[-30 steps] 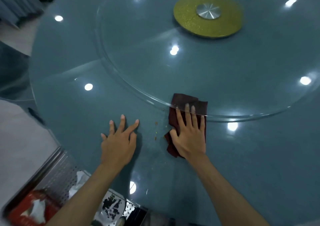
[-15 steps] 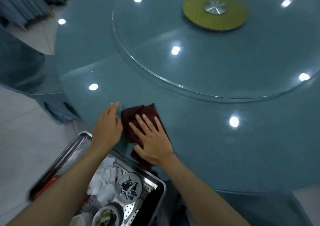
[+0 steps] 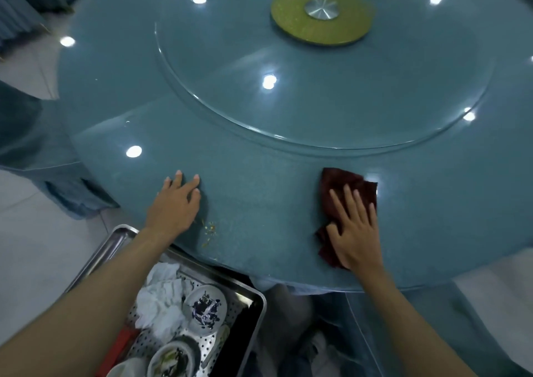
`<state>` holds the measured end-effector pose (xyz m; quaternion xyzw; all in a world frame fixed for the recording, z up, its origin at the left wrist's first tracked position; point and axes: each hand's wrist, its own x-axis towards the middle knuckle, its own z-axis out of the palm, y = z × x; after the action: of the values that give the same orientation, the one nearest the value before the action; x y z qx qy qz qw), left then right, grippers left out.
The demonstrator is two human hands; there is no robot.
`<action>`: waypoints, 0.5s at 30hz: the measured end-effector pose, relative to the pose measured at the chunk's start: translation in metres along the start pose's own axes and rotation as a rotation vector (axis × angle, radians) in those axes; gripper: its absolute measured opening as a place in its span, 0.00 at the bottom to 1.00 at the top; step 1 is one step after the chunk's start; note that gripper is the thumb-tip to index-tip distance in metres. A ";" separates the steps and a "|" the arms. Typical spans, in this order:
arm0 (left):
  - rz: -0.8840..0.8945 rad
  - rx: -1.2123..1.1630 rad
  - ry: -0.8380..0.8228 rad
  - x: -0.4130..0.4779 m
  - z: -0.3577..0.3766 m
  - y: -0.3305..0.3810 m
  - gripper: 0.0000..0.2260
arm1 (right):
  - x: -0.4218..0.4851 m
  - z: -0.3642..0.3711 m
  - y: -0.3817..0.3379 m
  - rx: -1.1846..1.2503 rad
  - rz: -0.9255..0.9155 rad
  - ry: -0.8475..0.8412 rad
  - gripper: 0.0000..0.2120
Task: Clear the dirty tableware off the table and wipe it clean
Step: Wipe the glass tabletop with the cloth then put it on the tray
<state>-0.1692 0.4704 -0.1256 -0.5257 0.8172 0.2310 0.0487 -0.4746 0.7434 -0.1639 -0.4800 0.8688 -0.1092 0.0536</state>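
The right hand [image 3: 353, 232] presses flat, fingers straight, on the dark red cloth [image 3: 343, 186] beneath it.

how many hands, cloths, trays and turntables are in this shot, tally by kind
hands: 2, left hand and right hand
dark red cloth: 1
metal tray: 1
glass turntable: 1
total: 5
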 end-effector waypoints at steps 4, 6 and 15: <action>0.003 0.079 -0.044 0.000 -0.010 -0.001 0.22 | -0.004 -0.015 0.065 -0.016 0.232 0.027 0.35; 0.003 0.100 -0.058 0.003 -0.013 0.001 0.22 | -0.001 -0.017 0.077 -0.022 0.282 0.027 0.35; 0.023 0.127 -0.036 -0.002 -0.012 0.002 0.22 | 0.029 0.002 0.006 -0.057 0.203 0.014 0.37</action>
<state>-0.1683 0.4675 -0.1136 -0.5080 0.8351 0.1888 0.0939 -0.4951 0.7215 -0.1671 -0.3902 0.9160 -0.0817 0.0447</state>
